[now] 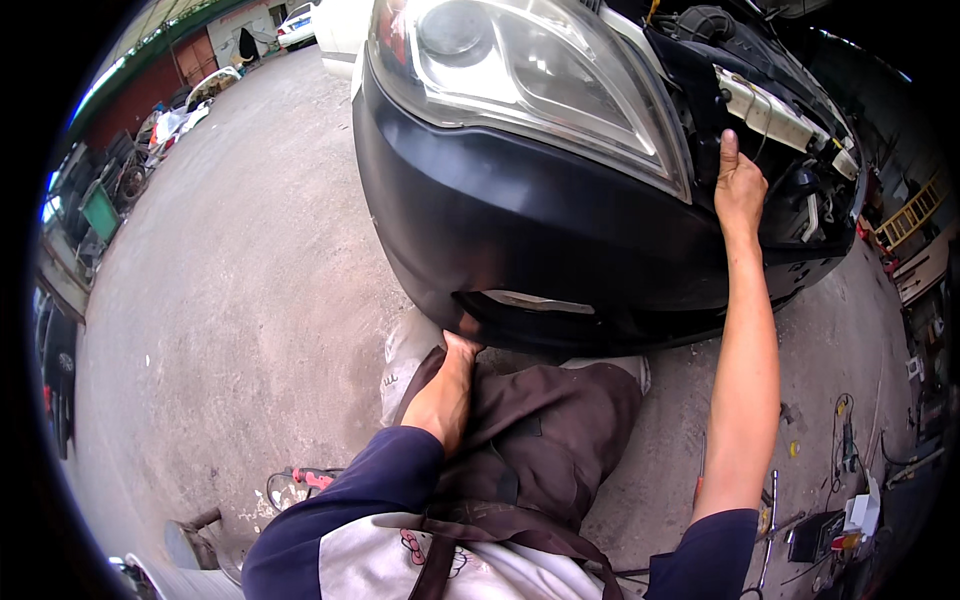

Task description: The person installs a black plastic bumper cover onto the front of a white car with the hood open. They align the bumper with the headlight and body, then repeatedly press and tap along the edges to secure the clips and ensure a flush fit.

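Observation:
A black car front bumper point(540, 215) fills the upper middle, curving below a large clear headlight point(560, 85). My right hand point(740, 187) grips the bumper's upper inner edge, right of the headlight, with its thumb pointing up and its fingers curled over out of sight. Down at the bumper's lower left edge, my left hand point(462, 343) reaches underneath. Its fingers are hidden behind the black plastic, so their hold does not show.
Right of the headlight, a white crossbar point(775, 112) and engine parts lie exposed. Tools and a dark box point(815, 537) are on the floor at lower right. A red power tool point(318, 477) lies at my left. A yellow ladder point(910, 212) and a green bin point(100, 209) stand farther off.

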Motion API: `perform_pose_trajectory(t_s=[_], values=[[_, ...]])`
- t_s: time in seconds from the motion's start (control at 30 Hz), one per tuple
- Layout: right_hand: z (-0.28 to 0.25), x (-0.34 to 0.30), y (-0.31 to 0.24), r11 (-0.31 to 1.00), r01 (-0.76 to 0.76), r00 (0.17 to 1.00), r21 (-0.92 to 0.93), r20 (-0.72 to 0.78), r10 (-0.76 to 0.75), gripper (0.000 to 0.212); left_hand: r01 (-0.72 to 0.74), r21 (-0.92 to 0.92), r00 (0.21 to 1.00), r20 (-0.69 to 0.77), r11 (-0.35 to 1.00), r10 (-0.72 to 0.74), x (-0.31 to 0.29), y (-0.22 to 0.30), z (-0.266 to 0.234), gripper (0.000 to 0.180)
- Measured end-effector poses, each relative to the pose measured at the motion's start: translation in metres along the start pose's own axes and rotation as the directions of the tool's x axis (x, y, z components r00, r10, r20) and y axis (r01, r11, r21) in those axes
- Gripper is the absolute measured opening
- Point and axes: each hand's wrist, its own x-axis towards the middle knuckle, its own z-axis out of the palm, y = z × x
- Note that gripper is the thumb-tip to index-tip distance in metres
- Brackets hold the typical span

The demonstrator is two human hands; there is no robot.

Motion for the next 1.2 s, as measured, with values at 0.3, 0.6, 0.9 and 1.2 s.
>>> perform_pose_trajectory(t_s=[0.3, 0.6, 0.9, 1.2], values=[[0.008, 0.000, -0.007, 0.996, 0.084, 0.995, 0.009, -0.050, -0.083, 0.080, -0.025, -0.178, 0.979, -0.206, 0.984, -0.012, -0.006, 0.008, 0.011, 0.076], [0.008, 0.007, 0.007, 0.990, 0.092, 0.995, -0.103, -0.029, -0.096, 0.086, -0.124, -0.209, 0.992, -0.015, 0.970, 0.124, -0.017, 0.002, 0.033, 0.058], [0.008, 0.008, 0.021, 0.993, 0.098, 0.995, -0.073, 0.004, -0.097, 0.088, 0.062, 0.184, 0.661, -0.744, 0.981, 0.098, -0.089, -0.033, 0.115, 0.058], [0.008, 0.005, 0.013, 0.987, 0.129, 0.990, -0.092, 0.065, -0.123, 0.088, -0.648, 0.642, 0.620, 0.133, 0.409, 0.773, -0.122, 0.218, 0.303, 0.031]])
